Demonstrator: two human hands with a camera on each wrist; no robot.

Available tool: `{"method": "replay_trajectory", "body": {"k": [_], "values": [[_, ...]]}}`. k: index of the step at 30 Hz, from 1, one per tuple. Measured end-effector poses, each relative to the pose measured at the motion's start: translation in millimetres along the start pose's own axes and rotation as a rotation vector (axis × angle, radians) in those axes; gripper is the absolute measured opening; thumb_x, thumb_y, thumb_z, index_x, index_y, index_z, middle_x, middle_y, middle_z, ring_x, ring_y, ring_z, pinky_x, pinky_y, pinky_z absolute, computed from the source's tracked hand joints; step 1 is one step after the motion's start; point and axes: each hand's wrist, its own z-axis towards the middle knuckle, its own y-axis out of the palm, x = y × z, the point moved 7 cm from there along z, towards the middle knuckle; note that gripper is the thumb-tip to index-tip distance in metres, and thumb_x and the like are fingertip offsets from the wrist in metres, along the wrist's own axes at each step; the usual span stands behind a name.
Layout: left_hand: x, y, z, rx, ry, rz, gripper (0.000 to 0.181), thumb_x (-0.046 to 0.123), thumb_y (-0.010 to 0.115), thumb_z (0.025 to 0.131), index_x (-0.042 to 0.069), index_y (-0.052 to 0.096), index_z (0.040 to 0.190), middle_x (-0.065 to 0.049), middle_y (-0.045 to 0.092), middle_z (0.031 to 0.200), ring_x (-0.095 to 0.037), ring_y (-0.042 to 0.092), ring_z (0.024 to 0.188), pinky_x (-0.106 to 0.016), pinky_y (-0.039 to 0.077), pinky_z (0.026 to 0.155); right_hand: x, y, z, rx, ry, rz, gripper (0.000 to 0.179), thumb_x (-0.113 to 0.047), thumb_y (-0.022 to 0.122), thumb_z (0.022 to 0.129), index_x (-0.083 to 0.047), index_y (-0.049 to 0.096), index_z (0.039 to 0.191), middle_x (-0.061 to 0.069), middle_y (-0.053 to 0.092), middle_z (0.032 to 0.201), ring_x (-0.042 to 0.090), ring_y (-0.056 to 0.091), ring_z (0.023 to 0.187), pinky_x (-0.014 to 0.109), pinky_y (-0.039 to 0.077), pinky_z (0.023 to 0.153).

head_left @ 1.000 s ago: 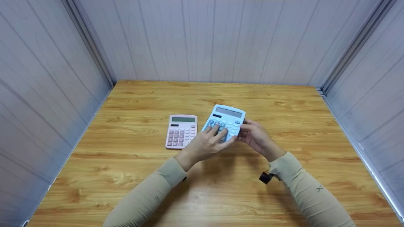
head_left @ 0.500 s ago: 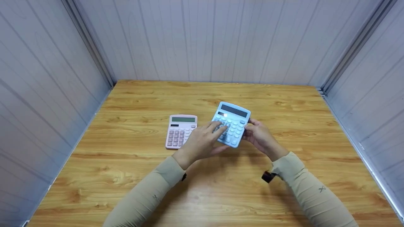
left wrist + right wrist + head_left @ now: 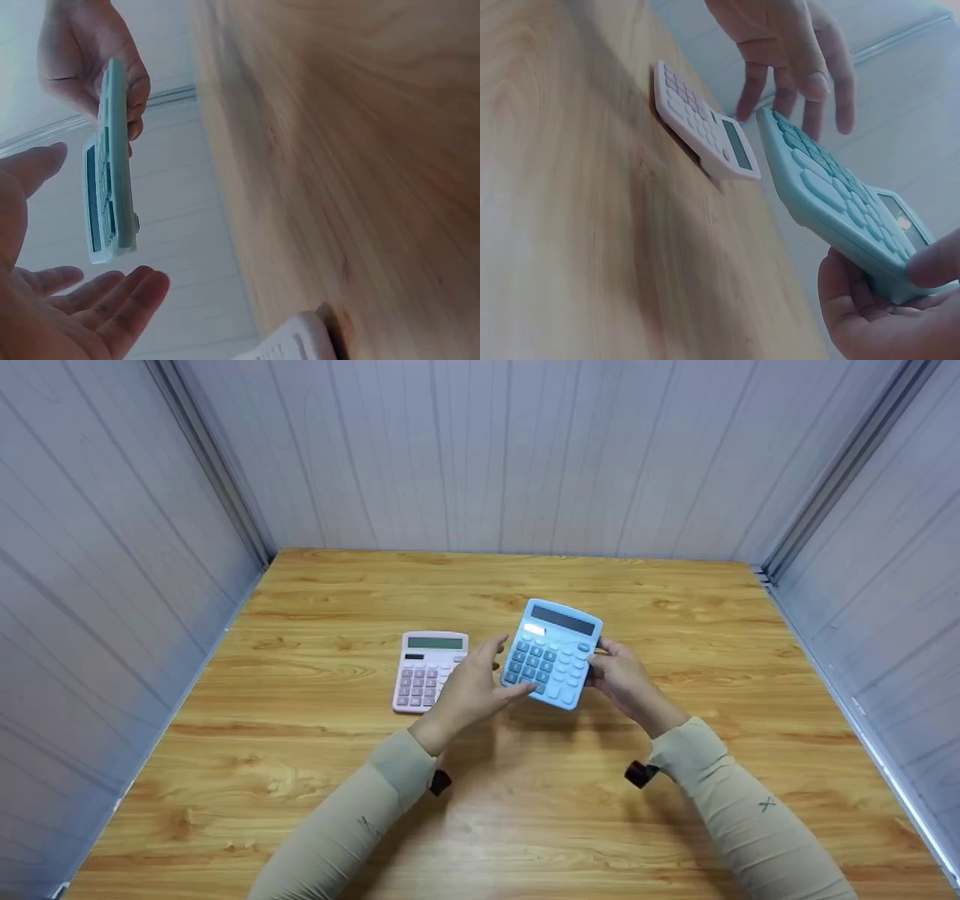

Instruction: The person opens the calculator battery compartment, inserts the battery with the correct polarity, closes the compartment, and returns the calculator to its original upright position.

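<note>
My right hand [image 3: 624,679] grips a blue calculator [image 3: 561,641] by its right edge, thumb on the front and fingers behind it. The calculator is held above the table and tilted, its keys and dark display facing up toward the head view. Beside its left edge is my left hand [image 3: 472,686], fingers spread. In the left wrist view a gap shows between the left fingers [image 3: 139,304] and the blue calculator [image 3: 116,172]. A pink calculator [image 3: 431,643] lies face up on the table, its right side partly covered by the left hand.
The wooden table [image 3: 300,810] spreads under both arms. Pale panelled walls [image 3: 480,457] close it in at the back and on both sides. A small dark camera [image 3: 641,774] hangs at the right wrist, another [image 3: 440,782] at the left.
The left hand has come off the blue calculator's keys and moved to its left side. The right hand has shifted the blue calculator slightly right and back. The pink calculator has stayed put.
</note>
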Motion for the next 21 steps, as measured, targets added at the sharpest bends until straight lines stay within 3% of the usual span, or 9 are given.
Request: {"method": "replay_trajectory", "body": {"k": [5, 13, 17, 21], "values": [[-9.8, 7.3, 1.8, -0.075, -0.096, -0.053, 0.091, 0.027, 0.089, 0.092, 0.002, 0.039, 0.165, -0.026, 0.062, 0.147, -0.036, 0.071, 0.117, -0.047, 0.062, 0.100, 1.6, -5.9, 4.4, 0.026, 0.027, -0.033, 0.054, -0.001, 0.029, 0.113, 0.011, 0.025, 0.165, 0.022, 0.061, 0.140, 0.016, 0.069, 0.108, 0.028, 0.061, 0.091], [-19.9, 19.0, 5.7, -0.118, -0.171, -0.041, 0.067, 0.019, 0.083, 0.096, 0.002, 0.056, 0.154, -0.016, 0.074, 0.120, -0.020, 0.066, 0.093, -0.035, 0.058, 0.080, 6.4, -9.9, 13.4, -0.001, 0.062, -0.081, 0.055, -0.004, 0.027, 0.115, 0.007, 0.023, 0.169, 0.029, 0.047, 0.161, 0.020, 0.064, 0.122, 0.027, 0.060, 0.097], [-22.5, 22.5, 6.4, -0.109, -0.184, -0.040, 0.060, 0.016, 0.082, 0.095, 0.002, 0.061, 0.149, -0.014, 0.074, 0.112, -0.020, 0.064, 0.091, -0.034, 0.054, 0.078, 10.9, -11.1, 18.3, -0.004, 0.077, -0.087, 0.055, -0.003, 0.028, 0.114, 0.006, 0.023, 0.168, 0.028, 0.053, 0.154, 0.019, 0.066, 0.117, 0.027, 0.060, 0.095], [-25.1, 25.7, 4.9, -0.116, -0.215, -0.046, 0.054, 0.014, 0.082, 0.095, 0.001, 0.064, 0.144, -0.013, 0.074, 0.110, -0.021, 0.065, 0.093, -0.038, 0.057, 0.085, 17.0, -13.1, 22.8, 0.016, 0.089, -0.070, 0.045, -0.002, 0.030, 0.113, 0.004, 0.031, 0.158, 0.015, 0.068, 0.126, 0.015, 0.071, 0.103, 0.026, 0.060, 0.089]]}}
